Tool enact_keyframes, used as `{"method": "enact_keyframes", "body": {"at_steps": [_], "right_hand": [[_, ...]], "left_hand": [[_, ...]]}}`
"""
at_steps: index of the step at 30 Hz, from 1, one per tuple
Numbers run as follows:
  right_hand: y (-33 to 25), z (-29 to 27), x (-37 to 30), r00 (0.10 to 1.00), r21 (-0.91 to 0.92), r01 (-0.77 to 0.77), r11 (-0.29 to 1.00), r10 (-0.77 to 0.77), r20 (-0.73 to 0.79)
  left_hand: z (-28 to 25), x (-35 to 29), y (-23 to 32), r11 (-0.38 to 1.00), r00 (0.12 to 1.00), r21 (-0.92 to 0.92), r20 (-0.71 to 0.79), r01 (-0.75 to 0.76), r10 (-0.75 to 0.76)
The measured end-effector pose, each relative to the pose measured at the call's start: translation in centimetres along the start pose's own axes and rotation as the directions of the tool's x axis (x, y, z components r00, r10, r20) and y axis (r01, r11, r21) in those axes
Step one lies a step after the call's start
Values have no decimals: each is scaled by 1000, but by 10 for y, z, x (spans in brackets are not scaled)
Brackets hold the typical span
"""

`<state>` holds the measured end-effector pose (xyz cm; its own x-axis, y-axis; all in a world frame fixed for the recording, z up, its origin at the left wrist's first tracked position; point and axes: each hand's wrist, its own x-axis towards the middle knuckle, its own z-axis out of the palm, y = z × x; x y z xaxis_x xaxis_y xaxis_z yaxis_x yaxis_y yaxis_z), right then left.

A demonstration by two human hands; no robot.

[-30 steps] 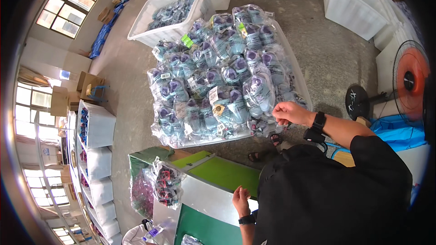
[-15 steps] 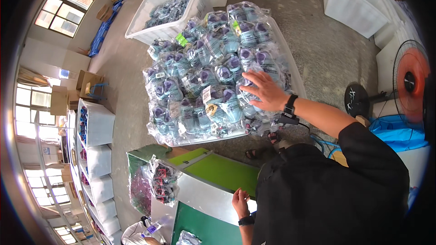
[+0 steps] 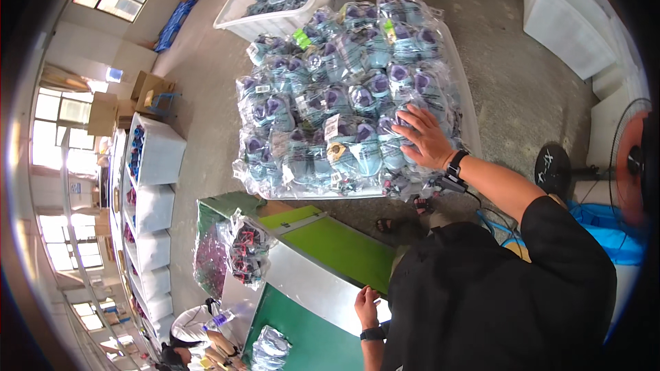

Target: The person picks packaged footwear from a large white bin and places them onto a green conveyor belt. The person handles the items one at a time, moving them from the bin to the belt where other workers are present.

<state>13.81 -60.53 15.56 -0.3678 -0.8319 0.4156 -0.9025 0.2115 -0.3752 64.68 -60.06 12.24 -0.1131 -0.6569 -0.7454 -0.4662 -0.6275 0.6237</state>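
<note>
My right hand (image 3: 427, 140) lies with fingers spread on clear-bagged pale blue shoes (image 3: 392, 144), at the near right of a large heap. The shoes have purple linings, and several bags carry white or bright green labels. Under the heap shows the rim of a white bin (image 3: 462, 75). Lower down, my left hand (image 3: 367, 309) is curled closed beside the metal edge of a worktable (image 3: 309, 271). Whatever its fingers might hold is hidden. A dark band circles each wrist.
Dark red bagged shoes (image 3: 249, 254) lie at the worktable's far-left corner, pale ones (image 3: 271, 349) on its green top. A co-worker (image 3: 199, 326) is at lower left. A fan (image 3: 632, 158) stands right; another white bin (image 3: 265, 24) stands beyond the heap.
The view has shifted, so the heap sits further right and higher, and more of the co-worker shows. My right hand stays on the bagged shoes; my left hand keeps its place by the worktable.
</note>
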Motion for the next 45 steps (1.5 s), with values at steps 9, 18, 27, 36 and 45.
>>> {"method": "enact_keyframes", "body": {"at_steps": [9,18,27,36,45], "right_hand": [[-52,-50,21,994,266,99,959,-84,-67],[-129,-28,44,968,672,-146,726,-35,248],[-224,15,62,900,686,-123,717,-211,382],[-300,56,81,692,632,-62,773,-423,585],[-332,95,70,585,567,49,822,-484,651]], "left_hand": [[-17,9,-17,999,999,-41,-45,15,-16],[-54,37,-26,997,987,-81,-159,-10,-3],[-138,84,-56,996,891,-21,-449,-92,73],[-282,102,-98,998,575,55,-816,-25,59],[-424,123,-131,977,266,41,-964,208,-16]]}}
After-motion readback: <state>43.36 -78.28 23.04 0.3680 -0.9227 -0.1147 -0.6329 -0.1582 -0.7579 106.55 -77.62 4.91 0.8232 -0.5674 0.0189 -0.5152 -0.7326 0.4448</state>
